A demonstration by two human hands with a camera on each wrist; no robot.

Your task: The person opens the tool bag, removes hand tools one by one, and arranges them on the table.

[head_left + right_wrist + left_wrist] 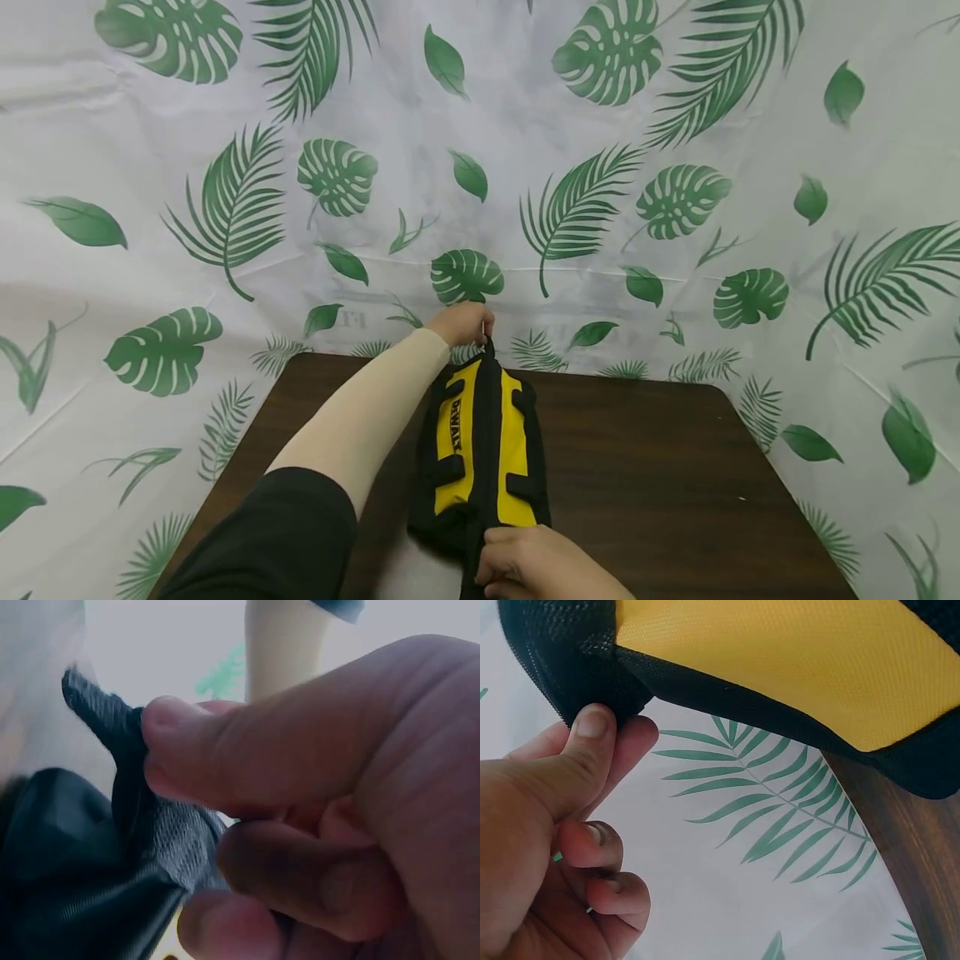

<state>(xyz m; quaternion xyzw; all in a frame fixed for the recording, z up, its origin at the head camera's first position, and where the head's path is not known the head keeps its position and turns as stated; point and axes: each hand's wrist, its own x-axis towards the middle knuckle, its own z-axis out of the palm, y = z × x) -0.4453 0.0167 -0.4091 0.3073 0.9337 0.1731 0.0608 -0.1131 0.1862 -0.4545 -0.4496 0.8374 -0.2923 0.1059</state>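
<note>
A black and yellow DeWalt tool bag (513,450) lies lengthwise on the brown table, a black zipper strip running along its top. At the bag's far end my left hand (462,323) pinches the black end tab between thumb and fingers; the left wrist view shows the thumb (592,739) on the dark fabric. My right hand (540,562) grips the black strap (131,742) at the near end, thumb and fingers pressed together on it. The bag's inside is hidden, and its top looks drawn together along the zipper.
The dark wooden table (637,467) extends on both sides of the bag. A white sheet (405,225) printed with green leaves hangs behind and beside the table. A pale patch (420,575) shows below the bag at the near edge.
</note>
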